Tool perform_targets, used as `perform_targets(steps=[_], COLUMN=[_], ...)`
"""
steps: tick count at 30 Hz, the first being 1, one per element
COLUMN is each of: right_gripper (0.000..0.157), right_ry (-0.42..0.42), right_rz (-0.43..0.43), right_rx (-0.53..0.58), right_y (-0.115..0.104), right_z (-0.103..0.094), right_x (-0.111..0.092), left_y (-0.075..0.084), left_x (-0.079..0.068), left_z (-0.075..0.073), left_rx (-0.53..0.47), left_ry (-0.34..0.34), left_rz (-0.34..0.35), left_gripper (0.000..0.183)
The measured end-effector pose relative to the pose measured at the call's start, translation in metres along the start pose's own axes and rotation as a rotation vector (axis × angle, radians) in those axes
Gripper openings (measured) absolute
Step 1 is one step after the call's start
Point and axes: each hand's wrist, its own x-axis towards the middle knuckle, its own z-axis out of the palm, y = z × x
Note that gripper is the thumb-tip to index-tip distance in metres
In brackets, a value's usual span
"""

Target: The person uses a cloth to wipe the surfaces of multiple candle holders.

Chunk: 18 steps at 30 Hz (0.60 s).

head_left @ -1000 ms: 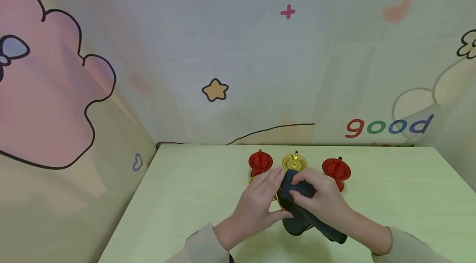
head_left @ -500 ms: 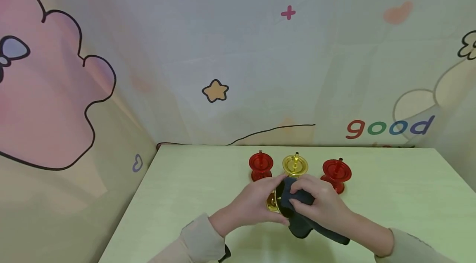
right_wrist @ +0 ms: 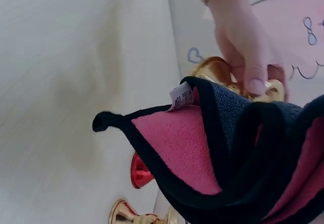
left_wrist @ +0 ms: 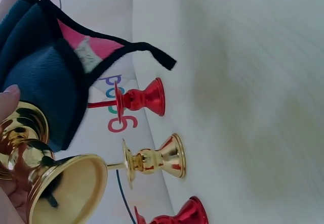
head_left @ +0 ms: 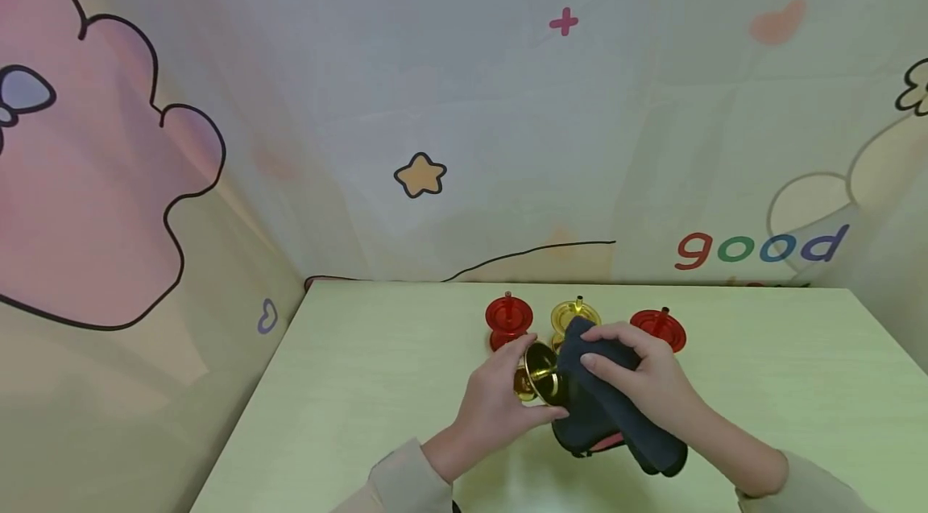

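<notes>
Clearly, at near left the left hand [head_left: 493, 396] wraps its fingers round a tilted gold candle holder [head_left: 542, 376], a flared end facing right; whether dish or foot, I cannot tell. Smooth metal like that could slip if it were pushed hard sideways. Just beyond, the left red holder [head_left: 508, 313] stands upright and might be knocked by a stray knuckle. Further right on the table [head_left: 377, 368], the standing gold holder [head_left: 569, 313], partly hidden, could topple if the held one swung far. The blue cloth [head_left: 598, 384], bunched against or just beside the flared end, might snag on its rim. At near right, the right hand [head_left: 652, 376] pinches that cloth between thumb and fingers; a slack pinch could let folds drop. The right red holder [head_left: 658, 326], beyond this hand, risks a bump from the knuckles. Counted: two hands, one cloth, two gold holders, two red, so four holders altogether.
</notes>
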Motion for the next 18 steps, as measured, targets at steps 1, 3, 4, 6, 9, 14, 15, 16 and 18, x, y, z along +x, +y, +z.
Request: perform_targets(steps=[1, 3, 4, 6, 9, 14, 15, 16, 18], right_gripper=[0.021, 0.021, 0.022, 0.023, 0.026, 0.028, 0.028, 0.028, 0.027], right_ry=[0.016, 0.053, 0.070, 0.092, 0.086, -0.007, -0.021, -0.031, -0.040], right_rz=[0.006, 0.018, 0.025, 0.044, 0.075, 0.098, 0.095, 0.094, 0.088], right_rx=[0.006, 0.005, 0.004, 0.003, 0.022, 0.049, 0.040, 0.031, 0.008], right_y=[0.000, 0.001, 0.001, 0.001, 0.001, -0.002, -0.002, -0.003, -0.005], right_z=[-0.003, -0.009, -0.012, -0.017, -0.019, -0.010, -0.007, -0.005, 0.000], right_x=[0.000, 0.001, 0.002, 0.003, 0.004, 0.004, 0.003, 0.003, 0.002], left_y=[-0.001, -0.003, -0.003, -0.003, -0.001, 0.006, 0.008, 0.010, 0.014], left_x=[0.000, -0.001, -0.001, -0.002, -0.002, -0.001, -0.001, 0.000, 0.000], left_z=[0.000, 0.000, 0.000, 0.000, 0.001, 0.002, 0.002, 0.002, 0.003], left_rx=[-0.013, -0.032, -0.042, -0.063, -0.102, -0.191, -0.207, -0.219, -0.231], left_ry=[0.007, 0.024, 0.033, 0.051, 0.075, 0.127, 0.140, 0.151, 0.171], left_rz=[-0.012, -0.030, -0.036, -0.048, -0.065, -0.057, -0.045, -0.035, -0.015], left_gripper=[0.085, 0.085, 0.085, 0.085, 0.085, 0.083, 0.083, 0.083, 0.082])
